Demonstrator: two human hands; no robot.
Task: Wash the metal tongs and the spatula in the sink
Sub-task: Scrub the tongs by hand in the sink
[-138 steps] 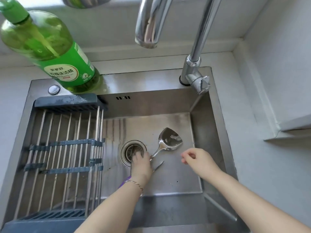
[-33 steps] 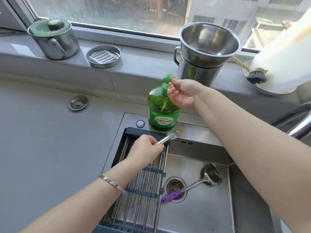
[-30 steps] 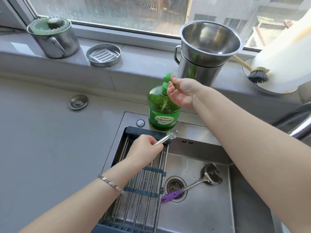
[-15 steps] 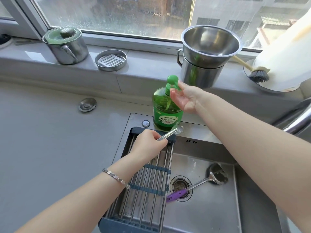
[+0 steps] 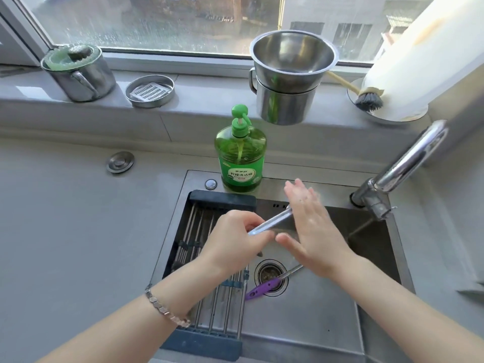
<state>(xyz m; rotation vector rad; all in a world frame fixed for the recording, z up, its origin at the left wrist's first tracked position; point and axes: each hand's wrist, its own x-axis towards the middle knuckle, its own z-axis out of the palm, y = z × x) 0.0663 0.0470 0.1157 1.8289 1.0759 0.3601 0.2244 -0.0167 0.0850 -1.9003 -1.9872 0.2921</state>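
Left hand (image 5: 235, 239): curled round the metal tongs (image 5: 272, 222) above the sink (image 5: 309, 323); stiff, light, likely soap-slick, so you hold firm. Spatula (image 5: 276, 279): across the drain (image 5: 267, 271); take its purple handle (image 5: 260, 289). Right hand (image 5: 311, 231): fingers straight, flat against tongs.

One head-worn view looks steeply down, close over the sink (image 5: 327, 336), toward the window (image 5: 162, 22).

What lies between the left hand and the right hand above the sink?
The metal tongs, gripped by the left hand, their far end hidden behind the open right hand. Head view.
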